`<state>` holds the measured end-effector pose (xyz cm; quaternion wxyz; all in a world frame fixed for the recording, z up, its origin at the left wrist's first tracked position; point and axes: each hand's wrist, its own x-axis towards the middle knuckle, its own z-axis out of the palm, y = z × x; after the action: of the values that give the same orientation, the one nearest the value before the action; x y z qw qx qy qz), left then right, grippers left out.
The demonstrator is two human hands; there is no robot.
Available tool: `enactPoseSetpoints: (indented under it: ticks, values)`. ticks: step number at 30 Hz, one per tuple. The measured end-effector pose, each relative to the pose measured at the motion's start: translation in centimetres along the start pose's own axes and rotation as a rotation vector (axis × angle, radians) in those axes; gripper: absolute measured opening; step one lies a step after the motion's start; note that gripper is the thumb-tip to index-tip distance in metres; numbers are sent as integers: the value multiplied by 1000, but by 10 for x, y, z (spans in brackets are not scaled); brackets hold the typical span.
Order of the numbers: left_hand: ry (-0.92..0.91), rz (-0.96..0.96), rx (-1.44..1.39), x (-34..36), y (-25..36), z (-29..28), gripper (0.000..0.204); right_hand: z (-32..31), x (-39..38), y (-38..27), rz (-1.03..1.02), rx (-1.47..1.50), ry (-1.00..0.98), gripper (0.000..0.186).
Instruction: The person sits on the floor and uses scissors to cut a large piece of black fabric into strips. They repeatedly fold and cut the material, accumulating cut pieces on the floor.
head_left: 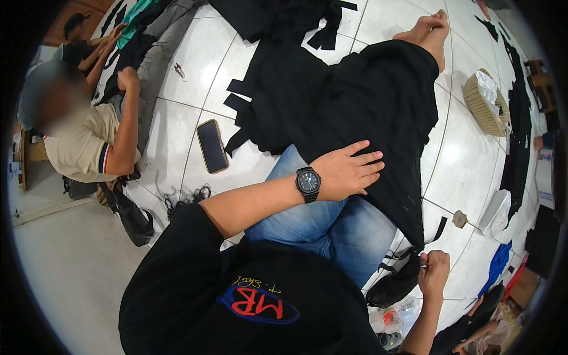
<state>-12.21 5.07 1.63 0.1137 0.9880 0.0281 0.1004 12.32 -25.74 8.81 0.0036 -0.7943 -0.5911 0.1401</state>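
Black cloth (349, 100) lies spread over my outstretched legs and the tiled floor. Strips of it stick out on the left side. My left hand (349, 168) rests flat on this cloth, fingers apart, with a black watch on the wrist. To the right of my knees is my right hand (435, 272), its fingers curled closed. A small shiny bit shows at those fingers, but I cannot make out whether it is a ring or something held. The lower corner of the cloth ends just left of that hand, above a dark bundle (395, 284).
A phone (212, 146) and small thread snips (179, 71) lie on the floor to the left. A co-worker (89, 130) sits at the far left. On the right are a woven basket (486, 103), a white bag (496, 213) and blue cloth (496, 267).
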Motion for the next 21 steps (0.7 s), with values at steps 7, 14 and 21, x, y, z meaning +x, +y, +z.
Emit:
enactPoseSetpoints:
  ticks: [7, 14, 21]
  values:
    - [-5, 17, -5, -2, 0, -2, 40, 3, -74, 70, 273, -64, 13, 28]
    - [13, -41, -42, -4, 1, -13, 49, -6, -22, 8, 494, 1359, -265, 42]
    - [-9, -83, 1, -13, -6, -8, 54, -2, 60, -32, 86, -99, 285, 22]
